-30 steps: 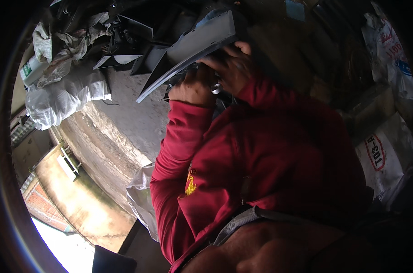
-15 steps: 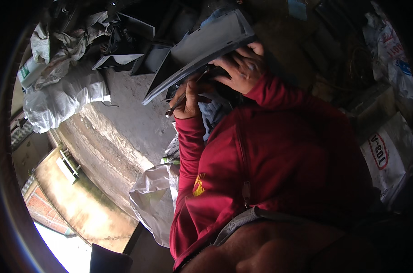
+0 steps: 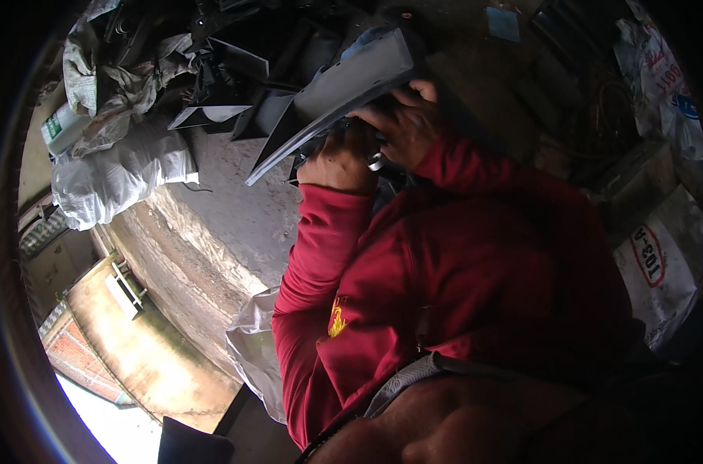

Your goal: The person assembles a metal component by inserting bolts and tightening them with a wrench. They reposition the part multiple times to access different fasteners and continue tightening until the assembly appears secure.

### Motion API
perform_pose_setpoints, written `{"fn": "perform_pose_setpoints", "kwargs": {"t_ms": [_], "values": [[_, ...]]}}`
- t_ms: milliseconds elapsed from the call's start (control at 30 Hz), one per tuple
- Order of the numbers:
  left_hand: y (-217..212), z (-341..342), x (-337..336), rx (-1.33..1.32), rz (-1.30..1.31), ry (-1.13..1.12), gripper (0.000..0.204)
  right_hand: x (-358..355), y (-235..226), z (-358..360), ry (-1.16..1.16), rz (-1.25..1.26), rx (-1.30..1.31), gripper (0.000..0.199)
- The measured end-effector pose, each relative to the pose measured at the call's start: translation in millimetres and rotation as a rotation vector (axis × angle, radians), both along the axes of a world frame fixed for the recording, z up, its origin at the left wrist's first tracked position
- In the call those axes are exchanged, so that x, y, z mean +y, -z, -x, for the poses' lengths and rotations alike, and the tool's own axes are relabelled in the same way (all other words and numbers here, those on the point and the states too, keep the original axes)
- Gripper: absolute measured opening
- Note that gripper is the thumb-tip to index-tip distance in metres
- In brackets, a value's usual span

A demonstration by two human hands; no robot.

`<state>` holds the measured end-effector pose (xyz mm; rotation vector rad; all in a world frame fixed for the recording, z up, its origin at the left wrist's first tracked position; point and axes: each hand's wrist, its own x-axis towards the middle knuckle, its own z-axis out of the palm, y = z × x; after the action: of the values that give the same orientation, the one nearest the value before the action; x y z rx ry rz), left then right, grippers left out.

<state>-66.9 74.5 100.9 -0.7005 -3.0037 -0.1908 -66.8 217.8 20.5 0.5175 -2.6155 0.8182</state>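
A grey metal panel (image 3: 347, 81) with a folded edge is tilted in front of me, running from lower left to upper right. Below its near edge my left hand (image 3: 338, 161) is closed around a wrench (image 3: 376, 162), whose shiny curved end sticks out at the right of the fist. The rest of the tool is hidden by the hand. My right hand (image 3: 409, 127) is beside it with bent fingers against the panel's underside near the right end; shadow and the panel cover the fingertips.
Dark angular metal pieces (image 3: 239, 58) lie beyond the panel. At the left are a white wrapped bundle (image 3: 127, 174) and a white jug (image 3: 63, 127). A pale sack (image 3: 254, 344) is by my left arm. Printed white sacks (image 3: 661, 263) stand at the right.
My left hand has turned over and shifted right, and the wrench's end has swung from the hand's left side to its right. The panel has dropped slightly, with my right hand still at it.
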Motion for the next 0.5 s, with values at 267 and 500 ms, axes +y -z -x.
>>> {"fn": "perform_pose_setpoints", "kwargs": {"t_ms": [267,500], "values": [[46,-1,-34,0.054,-0.458,-0.006,0.024,-1,8,-1,0.017,0.110,0.022,0.050],[48,-17,-42,-0.529,-1.049,-0.360,0.050,-2,5,-1,0.068,0.067,0.040,0.044]]}}
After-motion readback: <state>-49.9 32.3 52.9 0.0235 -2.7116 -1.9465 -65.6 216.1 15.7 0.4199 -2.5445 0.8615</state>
